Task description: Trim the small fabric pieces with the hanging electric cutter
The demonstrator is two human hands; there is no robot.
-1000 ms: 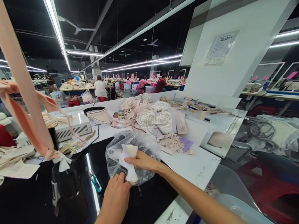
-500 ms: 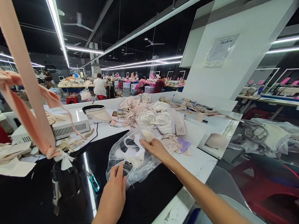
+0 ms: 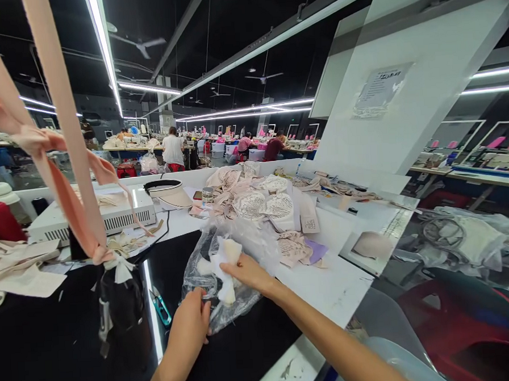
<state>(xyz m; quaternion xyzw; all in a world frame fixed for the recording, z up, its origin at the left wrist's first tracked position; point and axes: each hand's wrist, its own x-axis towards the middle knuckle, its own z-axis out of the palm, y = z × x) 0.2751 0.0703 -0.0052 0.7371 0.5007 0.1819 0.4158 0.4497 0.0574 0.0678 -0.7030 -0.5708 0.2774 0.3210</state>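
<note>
On the left, a soft pink band (image 3: 76,137) is hung. Blue-green snips (image 3: 161,308) are laid on the black table top (image 3: 45,349). The left hand (image 3: 189,316) is held at the near edge of a clear plastic bag (image 3: 257,236), fingers bent; whether the bag is pinched cannot be told. At the bag's middle, a soft white piece (image 3: 225,265) is pinched between the right hand's (image 3: 251,275) thumb and fingers. To the right, behind, patterned cloth cups (image 3: 278,206) are heaped on a white table (image 3: 320,295), with a purple piece (image 3: 316,251) beside them.
</note>
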